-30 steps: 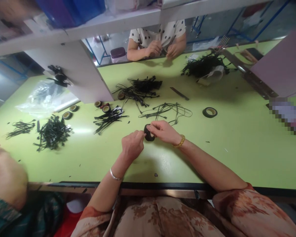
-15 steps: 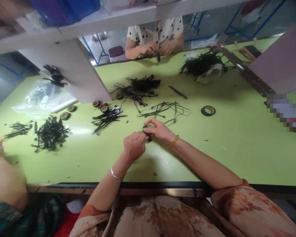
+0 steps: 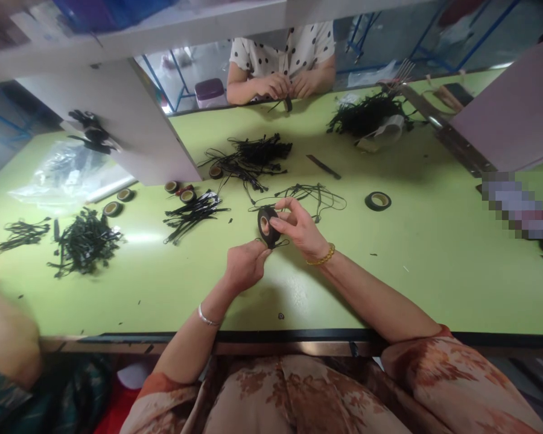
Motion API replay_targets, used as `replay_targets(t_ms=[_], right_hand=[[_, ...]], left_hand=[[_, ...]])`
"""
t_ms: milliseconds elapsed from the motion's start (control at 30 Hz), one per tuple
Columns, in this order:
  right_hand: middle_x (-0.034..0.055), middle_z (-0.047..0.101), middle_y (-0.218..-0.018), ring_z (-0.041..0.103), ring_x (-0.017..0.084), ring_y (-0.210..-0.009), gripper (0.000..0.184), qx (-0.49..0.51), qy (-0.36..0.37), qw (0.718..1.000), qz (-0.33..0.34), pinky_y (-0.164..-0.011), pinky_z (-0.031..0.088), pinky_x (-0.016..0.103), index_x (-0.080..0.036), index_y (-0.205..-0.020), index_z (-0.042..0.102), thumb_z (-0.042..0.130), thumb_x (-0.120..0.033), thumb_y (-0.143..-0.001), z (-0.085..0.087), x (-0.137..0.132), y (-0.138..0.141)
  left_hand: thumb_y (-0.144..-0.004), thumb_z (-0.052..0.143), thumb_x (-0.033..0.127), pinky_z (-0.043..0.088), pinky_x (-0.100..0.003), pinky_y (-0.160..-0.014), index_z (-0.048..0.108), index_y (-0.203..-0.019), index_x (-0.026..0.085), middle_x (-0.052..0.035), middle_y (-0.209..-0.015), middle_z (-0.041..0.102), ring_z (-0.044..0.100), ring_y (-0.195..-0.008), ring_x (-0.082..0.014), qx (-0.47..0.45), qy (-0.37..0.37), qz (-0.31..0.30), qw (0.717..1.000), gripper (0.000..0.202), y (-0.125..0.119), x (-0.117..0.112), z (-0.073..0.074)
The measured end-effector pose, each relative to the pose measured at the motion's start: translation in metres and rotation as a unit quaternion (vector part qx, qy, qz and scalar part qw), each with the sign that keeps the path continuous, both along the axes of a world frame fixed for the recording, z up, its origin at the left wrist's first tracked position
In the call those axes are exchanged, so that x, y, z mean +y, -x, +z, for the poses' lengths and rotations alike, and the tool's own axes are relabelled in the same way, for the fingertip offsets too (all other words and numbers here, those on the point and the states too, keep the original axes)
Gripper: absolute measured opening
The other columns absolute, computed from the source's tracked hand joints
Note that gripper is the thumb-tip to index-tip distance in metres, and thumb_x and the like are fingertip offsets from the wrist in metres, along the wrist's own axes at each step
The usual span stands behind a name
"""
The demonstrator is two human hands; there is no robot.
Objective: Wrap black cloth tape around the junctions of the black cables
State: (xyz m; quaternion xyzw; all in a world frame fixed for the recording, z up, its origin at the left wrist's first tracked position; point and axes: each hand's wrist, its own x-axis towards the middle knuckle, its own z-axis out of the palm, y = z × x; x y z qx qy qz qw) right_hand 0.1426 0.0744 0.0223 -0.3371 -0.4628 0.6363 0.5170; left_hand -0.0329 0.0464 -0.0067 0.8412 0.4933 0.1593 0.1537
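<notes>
My right hand (image 3: pixel 298 228) grips a roll of black tape (image 3: pixel 266 225), held upright above the green table (image 3: pixel 434 265) with its hole facing me. My left hand (image 3: pixel 244 265) is closed just below the roll, its fingertips pinching something thin and dark at the roll's lower edge; I cannot make out what. A loose bundle of thin black cables (image 3: pixel 308 196) lies just beyond my hands. A gold bracelet is on my right wrist and a silver bangle on my left.
More black cable piles (image 3: pixel 253 158) (image 3: pixel 84 242) (image 3: pixel 194 212) and several tape rolls (image 3: pixel 377 201) (image 3: pixel 181 191) lie on the table. A white shelf support (image 3: pixel 131 132) stands at the left. A person in a dotted top (image 3: pixel 283 66) works opposite. Another person's arm (image 3: pixel 6 337) is at my left.
My right hand has lifted the tape roll and turned it upright, away from the table. My left hand stays pinched beneath it. The person opposite shifted their hands slightly.
</notes>
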Motion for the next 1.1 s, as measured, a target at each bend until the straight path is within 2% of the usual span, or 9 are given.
replay_targets(t_ms=[133,233,433,567,667,767,867,1000,1100], right_hand=[[-0.0030,0.064,-0.075,0.061,0.015,-0.068,0.049,-0.016,-0.037,0.999,0.017,-0.067,0.049,0.031,-0.025,-0.100,0.040,0.077,-0.046,-0.076,0.008,-0.003,-0.005],[-0.0042,0.059,-0.074,0.057,0.014,-0.068,0.048,-0.070,-0.081,0.994,0.007,-0.068,0.046,0.030,-0.024,-0.101,0.043,0.080,-0.041,-0.074,0.008,-0.005,-0.007],[-0.0036,0.052,-0.076,0.051,0.013,-0.071,0.041,-0.132,-0.152,0.979,-0.001,-0.068,0.041,0.029,-0.022,-0.096,0.047,0.079,-0.034,-0.073,0.002,0.000,-0.011],[-0.0006,0.053,-0.081,0.051,0.016,-0.074,0.033,-0.195,-0.204,0.959,0.003,-0.072,0.042,0.032,-0.022,-0.090,0.049,0.076,-0.028,-0.071,-0.001,0.004,-0.014],[0.0017,0.056,-0.085,0.052,0.019,-0.078,0.029,-0.263,-0.247,0.933,0.023,-0.077,0.042,0.036,-0.023,-0.089,0.051,0.072,-0.025,-0.070,-0.001,0.005,-0.016],[0.0028,0.059,-0.085,0.052,0.021,-0.081,0.027,-0.327,-0.290,0.899,0.027,-0.082,0.040,0.039,-0.023,-0.089,0.052,0.068,-0.024,-0.067,-0.001,0.006,-0.017],[0.0028,0.064,-0.083,0.052,0.023,-0.082,0.030,-0.373,-0.327,0.868,0.023,-0.089,0.035,0.042,-0.023,-0.089,0.054,0.071,-0.029,-0.065,-0.003,0.008,-0.017],[0.0050,0.070,-0.086,0.055,0.027,-0.088,0.048,-0.390,-0.316,0.863,0.043,-0.091,0.033,0.043,-0.023,-0.105,0.058,0.072,-0.054,-0.072,-0.007,0.010,-0.015],[0.0047,0.070,-0.078,0.058,0.026,-0.082,0.052,-0.392,-0.211,0.894,0.055,-0.081,0.038,0.040,-0.021,-0.121,0.056,0.045,-0.062,-0.091,-0.008,0.009,-0.012]], left_hand=[[-0.095,0.042,0.034,0.034,-0.028,-0.063,0.059,-0.079,0.020,-0.0020,-0.067,0.061,0.053,-0.062,-0.0155,-0.094,0.081,0.058,0.991,0.028,0.002,0.003,-0.002],[-0.094,0.046,0.038,0.037,-0.027,-0.066,0.061,-0.093,0.020,-0.0008,-0.069,0.060,0.054,-0.067,-0.0161,-0.227,0.123,0.110,0.960,0.023,0.003,0.007,-0.007],[-0.086,0.060,0.056,0.032,-0.021,-0.052,0.054,-0.086,0.019,0.0043,-0.063,0.049,0.038,-0.053,-0.0074,-0.484,0.266,0.128,0.824,0.038,0.000,0.010,-0.007],[-0.080,0.067,0.055,0.015,-0.020,-0.042,0.048,-0.082,0.018,0.0073,-0.062,0.041,0.019,-0.045,-0.0022,-0.557,0.358,0.134,0.737,0.042,0.002,0.013,0.002],[-0.079,0.068,0.055,0.011,-0.019,-0.042,0.041,-0.077,0.020,0.0090,-0.060,0.032,0.016,-0.044,-0.0016,-0.588,0.378,0.136,0.702,0.045,0.004,0.014,0.008],[-0.076,0.069,0.059,0.011,-0.019,-0.041,0.038,-0.074,0.020,0.0098,-0.058,0.029,0.015,-0.043,-0.0016,-0.591,0.355,0.143,0.710,0.050,0.003,0.012,0.009],[-0.074,0.071,0.058,0.013,-0.019,-0.042,0.041,-0.074,0.020,0.0104,-0.054,0.029,0.018,-0.043,-0.0027,-0.568,0.304,0.158,0.748,0.049,0.002,0.009,0.008],[-0.081,0.065,0.053,0.025,-0.020,-0.048,0.050,-0.071,0.018,0.0069,-0.055,0.037,0.030,-0.050,-0.0060,-0.479,0.170,0.164,0.845,0.039,0.001,0.007,0.004],[-0.087,0.058,0.042,0.034,-0.023,-0.056,0.056,-0.073,0.018,0.0038,-0.059,0.048,0.040,-0.056,-0.0089,-0.374,0.078,0.143,0.913,0.029,0.002,0.006,0.000]])
